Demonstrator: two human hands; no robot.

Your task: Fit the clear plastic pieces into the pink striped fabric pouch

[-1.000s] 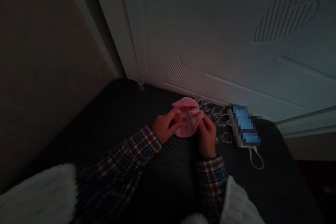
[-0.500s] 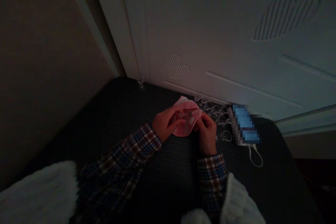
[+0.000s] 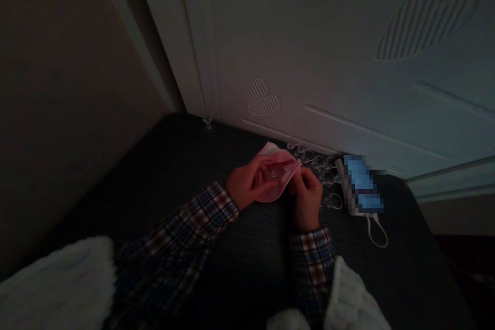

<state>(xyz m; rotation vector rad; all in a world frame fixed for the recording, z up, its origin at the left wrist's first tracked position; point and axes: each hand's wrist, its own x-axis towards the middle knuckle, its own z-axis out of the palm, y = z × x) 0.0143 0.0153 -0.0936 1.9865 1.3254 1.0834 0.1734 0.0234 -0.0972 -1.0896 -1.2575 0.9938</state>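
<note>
A pink pouch [image 3: 288, 178] with pale patches is spread at its mouth between my hands, above the dark table. My left hand [image 3: 247, 180] is at the pouch's left side, thumb and fingers curved around a small clear stemmed cup [image 3: 272, 174]. That cup lies mostly within the pouch's mouth, so only part of it shows. On the right edge of the pouch, my right hand [image 3: 307, 196] pinches the rim between thumb and fingers. Just beyond that hand stand several small clear cups [image 3: 320, 161].
A phone with a blurred screen [image 3: 363, 183] leans on a pale block at the right, its white cable [image 3: 377, 232] looping down. One clear cup [image 3: 208, 120] stands alone at the back left. White panels with raised hearts [image 3: 263, 97] rise behind the dark table [image 3: 247, 268].
The clear cup has sunk deeper into the pouch and shows less now. My right hand has shifted slightly right, drawing the pouch's rim with it.
</note>
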